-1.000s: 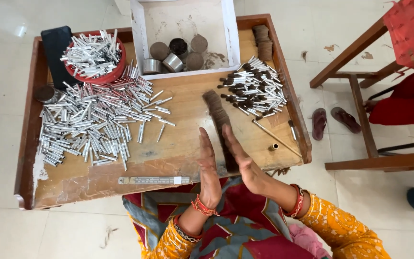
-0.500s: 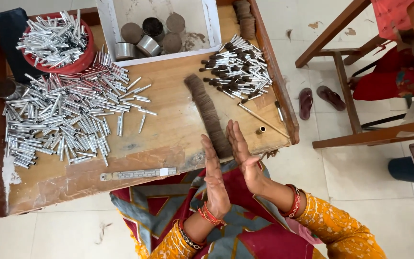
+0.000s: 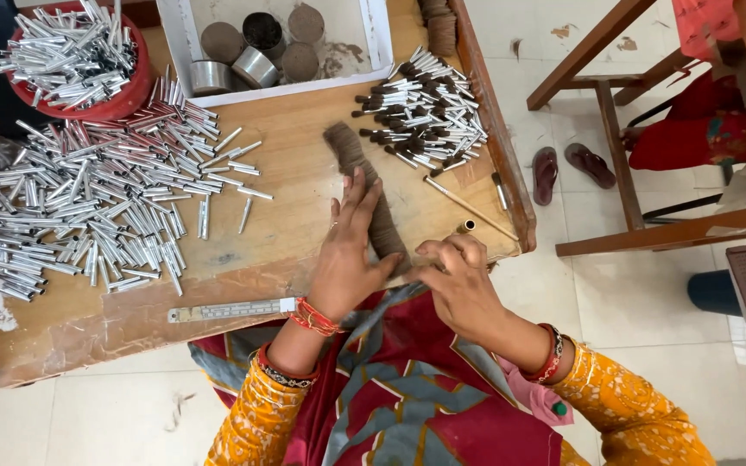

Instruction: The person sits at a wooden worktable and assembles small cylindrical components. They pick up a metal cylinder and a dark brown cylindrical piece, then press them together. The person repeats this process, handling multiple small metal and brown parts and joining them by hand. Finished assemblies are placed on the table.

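A long brown roll (image 3: 353, 154) of stacked fibrous discs lies slantwise on the wooden table (image 3: 287, 185). My left hand (image 3: 347, 259) lies along the roll's left side, fingers stretched up it and thumb wrapped toward the near end. My right hand (image 3: 458, 280) is curled around that near end at the table's front edge, its fingertips meeting my left thumb. The lower part of the roll is hidden under my hands.
A heap of silver tubes (image 3: 105, 207) covers the table's left; more fill a red bowl (image 3: 123, 95). A white tray (image 3: 373, 39) holds metal cups and brown discs. Brown-tipped tubes (image 3: 425, 112), a thin stick (image 3: 472, 207) and a metal ruler (image 3: 235, 309) lie nearby. Sandals (image 3: 572, 166) and a wooden chair (image 3: 615, 147) stand to the right.
Both hands were flat, palms facing, on either side of the roll's near end. Now the left hand lies along the roll and the right has curled round its end. The view has drawn closer.
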